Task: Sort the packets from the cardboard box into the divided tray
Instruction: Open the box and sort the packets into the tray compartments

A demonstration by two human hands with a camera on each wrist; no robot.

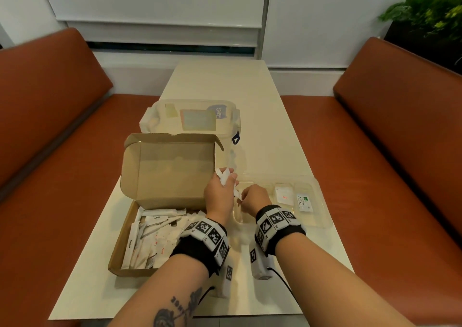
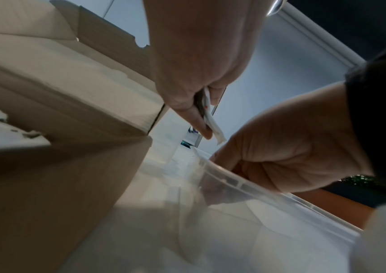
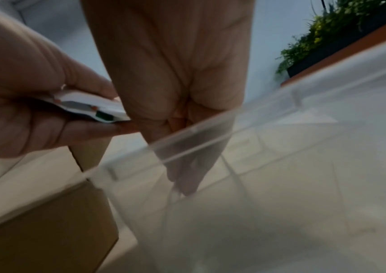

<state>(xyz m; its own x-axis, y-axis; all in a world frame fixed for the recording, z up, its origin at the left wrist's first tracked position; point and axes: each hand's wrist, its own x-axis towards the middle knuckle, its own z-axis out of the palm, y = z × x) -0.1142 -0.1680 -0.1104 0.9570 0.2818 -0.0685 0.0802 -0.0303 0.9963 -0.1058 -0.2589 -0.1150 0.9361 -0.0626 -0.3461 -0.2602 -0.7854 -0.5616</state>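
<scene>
My left hand (image 1: 220,191) holds a small bunch of white packets (image 1: 225,176) – fingers curled round them, ends fanning out above the knuckles. It sits just right of the cardboard box (image 1: 140,226), over the left end of the clear divided tray (image 1: 317,189).

My right hand (image 1: 252,198) is close beside it, nearly touching, fingers bent down toward the tray's left compartment. From the head view a scrap of white shows at its fingertips, next to the left hand's packets. The right wrist view shows the fingers reaching down behind the tray's wall, but it is blurred – I cannot tell whether they pinch a packet or are just loosely curled.

The left wrist view shows the left thumb and fingers clamped on a thin white packet edge-on, with the right hand just below it at the tray rim.

Box: lid standing open at the far side, near half still full of white packets (image 1: 150,236), lying jumbled.

Tray: toward its right end, one white packet with red print (image 1: 284,194) in one compartment, and a packet marked Stevia (image 1: 303,201) in the next one right.

Beyond the box, a clear lidded container (image 1: 192,116) on the pale table (image 1: 262,116). Orange bench seats (image 1: 50,151) on both sides; a green plant (image 1: 430,9) at far right.
</scene>
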